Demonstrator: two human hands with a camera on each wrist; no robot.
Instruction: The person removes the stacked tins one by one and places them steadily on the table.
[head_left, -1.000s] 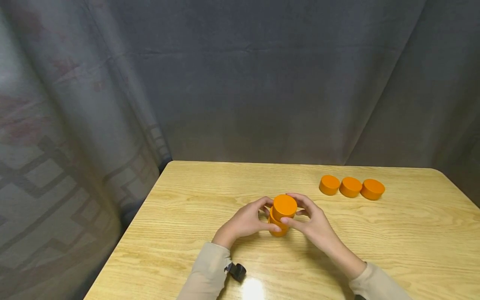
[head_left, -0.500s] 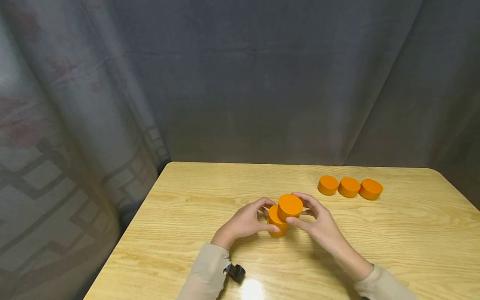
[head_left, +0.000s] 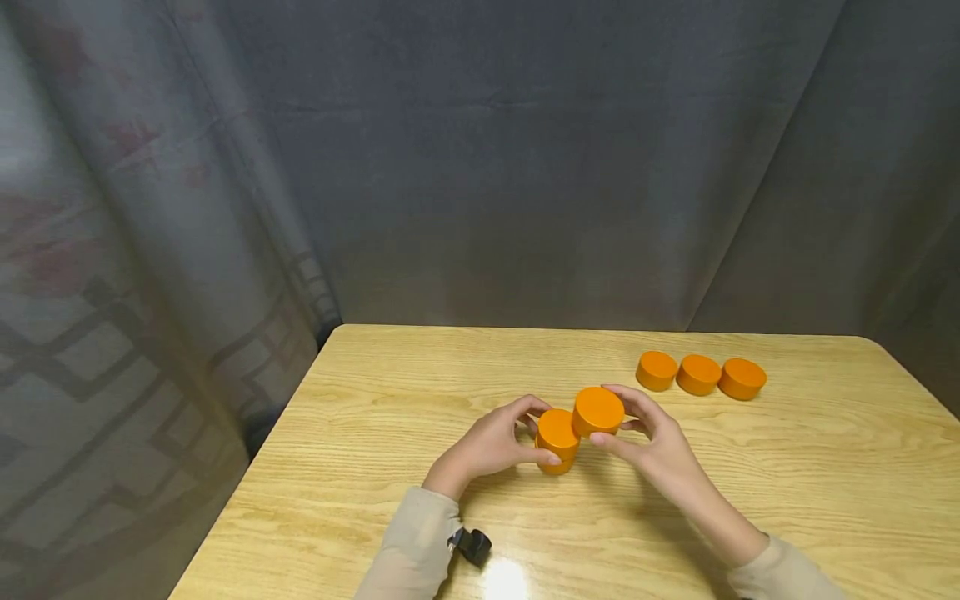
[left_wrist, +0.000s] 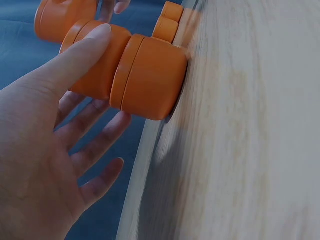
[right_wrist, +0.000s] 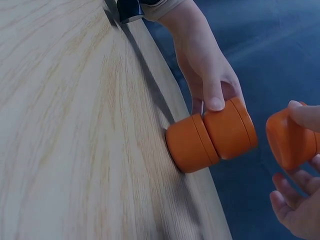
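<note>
Two orange round lidded jars stand stacked on the table. The upper jar (head_left: 558,427) sits on the lower jar (right_wrist: 192,145), their lids facing up. My left hand (head_left: 487,442) holds the upper jar between thumb and fingers, the thumb (left_wrist: 82,50) lying across its near side. Just right of the stack and a little higher, my right hand (head_left: 663,450) grips a third orange jar (head_left: 598,410) by its side. A gap separates this jar from the upper one in the right wrist view, where part of it (right_wrist: 291,140) is cut off by the frame edge.
Three more orange jars stand in a row at the back right: a left one (head_left: 657,370), a middle one (head_left: 699,375) and a right one (head_left: 742,379). Grey curtains (head_left: 510,183) hang behind the wooden table (head_left: 390,383). A black device (head_left: 474,546) is at the left cuff.
My right hand has moved right with its jar, from above the stack to beside it, uncovering the upper jar's lid. The left hand has stayed in place on the stack.
</note>
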